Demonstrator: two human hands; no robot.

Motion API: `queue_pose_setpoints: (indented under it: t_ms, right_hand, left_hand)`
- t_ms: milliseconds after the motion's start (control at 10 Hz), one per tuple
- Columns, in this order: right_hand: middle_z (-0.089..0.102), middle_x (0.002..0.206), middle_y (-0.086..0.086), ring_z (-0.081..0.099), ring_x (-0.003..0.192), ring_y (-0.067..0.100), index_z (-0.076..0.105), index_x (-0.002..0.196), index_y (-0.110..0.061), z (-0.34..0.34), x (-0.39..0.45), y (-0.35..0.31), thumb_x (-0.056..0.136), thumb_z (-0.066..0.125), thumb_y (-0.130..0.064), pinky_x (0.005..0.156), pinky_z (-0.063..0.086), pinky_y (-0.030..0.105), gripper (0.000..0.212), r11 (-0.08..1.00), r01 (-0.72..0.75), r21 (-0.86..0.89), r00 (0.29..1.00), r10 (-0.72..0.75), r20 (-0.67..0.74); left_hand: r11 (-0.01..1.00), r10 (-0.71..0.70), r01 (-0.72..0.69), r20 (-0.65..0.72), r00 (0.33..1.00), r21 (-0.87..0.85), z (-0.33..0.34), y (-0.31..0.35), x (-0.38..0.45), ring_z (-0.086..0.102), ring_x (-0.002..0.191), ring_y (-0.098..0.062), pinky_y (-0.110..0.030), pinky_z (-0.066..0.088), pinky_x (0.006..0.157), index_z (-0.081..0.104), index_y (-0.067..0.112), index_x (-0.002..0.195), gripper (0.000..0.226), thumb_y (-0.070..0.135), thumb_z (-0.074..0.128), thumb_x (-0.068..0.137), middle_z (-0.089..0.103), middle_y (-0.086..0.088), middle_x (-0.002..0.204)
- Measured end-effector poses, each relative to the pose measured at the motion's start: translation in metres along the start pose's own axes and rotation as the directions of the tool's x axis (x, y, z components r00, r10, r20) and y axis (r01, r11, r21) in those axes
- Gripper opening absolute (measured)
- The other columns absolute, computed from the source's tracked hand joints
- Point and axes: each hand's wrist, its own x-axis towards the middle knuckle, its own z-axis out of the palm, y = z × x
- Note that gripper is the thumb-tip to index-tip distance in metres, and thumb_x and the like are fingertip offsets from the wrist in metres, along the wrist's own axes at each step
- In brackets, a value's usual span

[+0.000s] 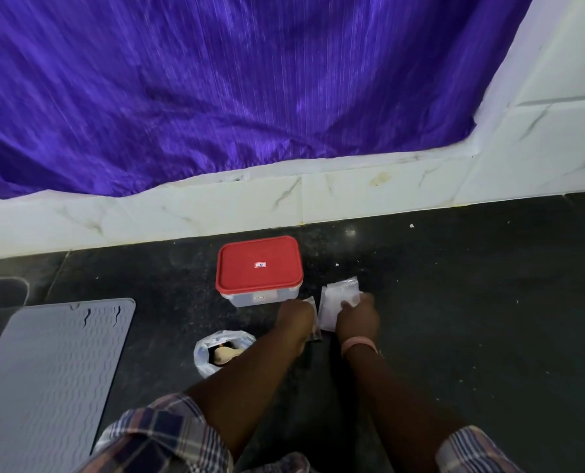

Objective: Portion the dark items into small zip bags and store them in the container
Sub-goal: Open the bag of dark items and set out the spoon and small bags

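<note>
Near the middle of the frame, on a dark speckled floor (454,302), stands a clear plastic container (263,297) with its red lid (259,264) shut on top. Just below and right of it both hands reach forward. The right hand (357,319), a pink band (358,346) at its wrist, has its fingers curled onto a stack of small clear zip bags (338,298) lying on the floor, gripping the stack at its right edge. The left hand (294,319) lies just beside the stack's left side, over another small clear bag (313,322) that holds something dark; its fingers are hidden behind the back of the hand, so I cannot tell whether it grips or only rests there. Lower left of the hands sits an open white plastic bag (222,349) with dark items (216,353) and a pale spoon-like piece (224,353) inside. A grey ribbed mat (45,380) fills the lower left of the frame. Plaid sleeves (158,435) show along the bottom edge. Across the upper part hangs purple cloth (216,80) above a white marbled skirting (216,206)
</note>
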Motion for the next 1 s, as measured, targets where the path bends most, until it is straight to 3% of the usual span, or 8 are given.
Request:
queue_pose_setpoints:
  t_ms: [200, 300, 400, 500, 600, 800, 900, 1000]
  right_hand:
    - [0.066, 0.095, 0.011, 0.062, 0.089, 0.027, 0.062, 0.095, -0.005, -0.006, -0.025, 0.0, 0.096, 0.054, -0.012, 0.074, 0.038, 0.023, 0.011, 0.963, 0.062, 0.262, 0.998, -0.063, -0.007]
    - [0.061, 0.08, 0.002, 0.057, 0.073, 0.016, 0.059, 0.081, -0.01, 0.001, -0.044, 0.001, 0.098, 0.05, -0.008, 0.067, 0.041, 0.024, 0.02, 0.938, 0.176, 0.298, 0.979, -0.2, 0.051]
    - [0.059, 0.077, 0.0, 0.053, 0.07, 0.01, 0.056, 0.079, -0.014, 0.004, -0.06, 0.001, 0.1, 0.047, -0.008, 0.065, 0.042, 0.024, 0.024, 0.922, 0.217, 0.322, 0.959, -0.262, 0.104]
    - [0.058, 0.077, -0.004, 0.053, 0.072, 0.009, 0.052, 0.075, -0.02, 0.002, -0.068, 0.004, 0.102, 0.045, -0.012, 0.066, 0.044, 0.026, 0.029, 0.914, 0.235, 0.331, 0.941, -0.3, 0.159]
    - [0.054, 0.073, -0.006, 0.051, 0.07, 0.008, 0.05, 0.072, -0.02, 0.003, -0.076, 0.007, 0.101, 0.044, -0.013, 0.068, 0.045, 0.027, 0.031, 0.911, 0.263, 0.318, 0.932, -0.325, 0.159]
    - [0.059, 0.075, -0.004, 0.054, 0.074, 0.015, 0.052, 0.076, -0.023, 0.017, -0.09, -0.005, 0.098, 0.046, -0.015, 0.074, 0.05, 0.044, 0.024, 0.9, 0.4, 0.171, 0.888, -0.427, 0.172]
    - [0.058, 0.104, 0.0, 0.052, 0.099, 0.023, 0.053, 0.1, -0.031, 0.024, -0.107, -0.022, 0.094, 0.054, -0.031, 0.089, 0.045, 0.045, 0.006, 0.897, 0.405, -0.176, 0.914, -0.396, 0.086]
    - [0.055, 0.102, -0.002, 0.05, 0.097, 0.02, 0.05, 0.098, -0.026, 0.031, -0.128, -0.042, 0.092, 0.059, -0.037, 0.087, 0.042, 0.042, 0.015, 0.861, 0.439, -0.256, 0.886, -0.463, -0.036]
  left_hand:
    - [0.982, 0.088, -0.074, 0.07, 0.994, -0.171, 0.004, -0.009, 0.0, 0.069, 0.087, -0.032, -0.041, 0.056, 0.082, 0.071, 0.0, 0.106, 0.025, 0.015, 0.056, 0.094, 0.073, -0.02, 0.104]
    - [0.968, 0.08, -0.067, 0.044, 0.996, -0.243, -0.002, 0.0, -0.011, 0.062, 0.079, -0.023, -0.044, 0.057, 0.089, 0.065, 0.013, 0.091, 0.016, 0.025, 0.059, 0.1, 0.067, -0.007, 0.089]
    - [0.949, 0.152, -0.155, -0.032, 0.988, -0.273, -0.013, -0.003, -0.007, 0.064, 0.089, -0.022, -0.04, 0.058, 0.087, 0.066, 0.012, 0.113, 0.024, 0.029, 0.066, 0.096, 0.069, -0.008, 0.107]
    - [0.931, 0.222, -0.235, -0.075, 0.972, -0.28, -0.032, -0.008, -0.013, 0.065, 0.085, -0.021, -0.028, 0.053, 0.072, 0.069, 0.01, 0.113, 0.023, 0.022, 0.07, 0.093, 0.072, -0.011, 0.107]
    - [0.913, 0.294, -0.279, 0.004, 0.956, -0.299, -0.057, -0.019, -0.017, 0.067, 0.076, -0.018, -0.028, 0.054, 0.062, 0.072, 0.013, 0.102, 0.014, 0.021, 0.072, 0.091, 0.074, -0.007, 0.092]
    - [0.919, 0.393, -0.384, 0.148, 0.907, -0.089, -0.098, -0.033, -0.027, 0.062, 0.064, -0.013, -0.026, 0.051, 0.057, 0.078, 0.013, 0.098, 0.013, 0.02, 0.068, 0.094, 0.073, -0.004, 0.077]
    - [0.923, 0.373, -0.36, 0.088, 0.924, -0.134, -0.118, -0.04, -0.031, 0.069, 0.073, -0.022, -0.034, 0.057, 0.066, 0.078, 0.006, 0.094, 0.011, 0.01, 0.068, 0.092, 0.076, -0.012, 0.083]
    - [0.914, 0.326, -0.328, -0.052, 0.944, -0.24, -0.134, -0.051, -0.034, 0.067, 0.063, -0.018, -0.029, 0.053, 0.061, 0.079, 0.005, 0.088, 0.006, 0.01, 0.074, 0.087, 0.075, -0.011, 0.075]
